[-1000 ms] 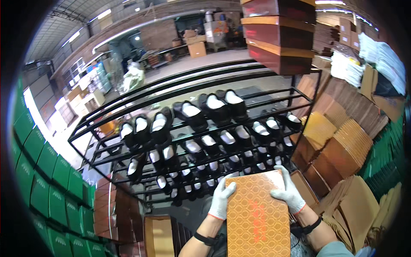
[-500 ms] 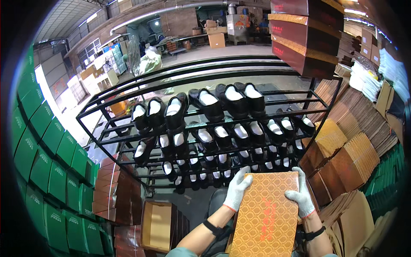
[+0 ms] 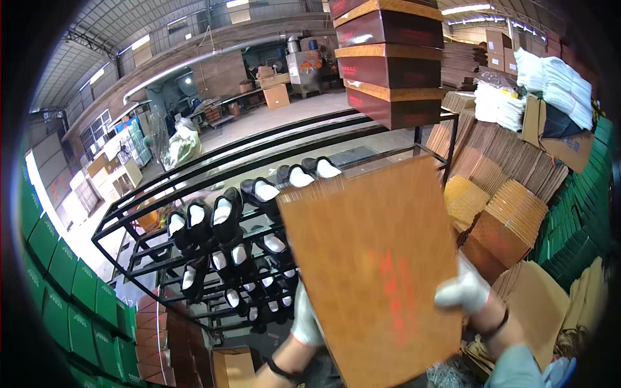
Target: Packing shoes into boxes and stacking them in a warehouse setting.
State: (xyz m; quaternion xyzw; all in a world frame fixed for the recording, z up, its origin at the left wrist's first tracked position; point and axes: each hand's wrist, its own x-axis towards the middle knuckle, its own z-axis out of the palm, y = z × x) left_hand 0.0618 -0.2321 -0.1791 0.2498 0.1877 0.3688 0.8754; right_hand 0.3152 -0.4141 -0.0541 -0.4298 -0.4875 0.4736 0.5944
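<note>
A shoe box (image 3: 369, 271) with a golden-brown patterned lid and red printing is lifted in front of me, slightly smeared by motion. My left hand (image 3: 306, 317), in a white glove, grips its left side; the fingers are partly hidden behind the box. On the opposite side, my gloved right hand (image 3: 464, 290) holds the box with the thumb over the lid's edge. Behind it stands a black metal rack (image 3: 162, 294) with rows of black shoes (image 3: 223, 216) stuffed with white filling; the box covers many of them. Dark brown boxes with golden lids (image 3: 391, 68) form a stack on the rack's right end.
Green boxes (image 3: 84, 278) are piled at the left, beside brown boxes (image 3: 152, 336). An open box (image 3: 234, 368) sits low in front. Flattened cardboard (image 3: 498, 155) and folded green cartons (image 3: 569, 200) line the right, with white bundles (image 3: 553, 84) above them.
Both hands have raised the shoe box up and nearer, so it now hides part of the rack. My view has turned right, and the box stack appears farther left.
</note>
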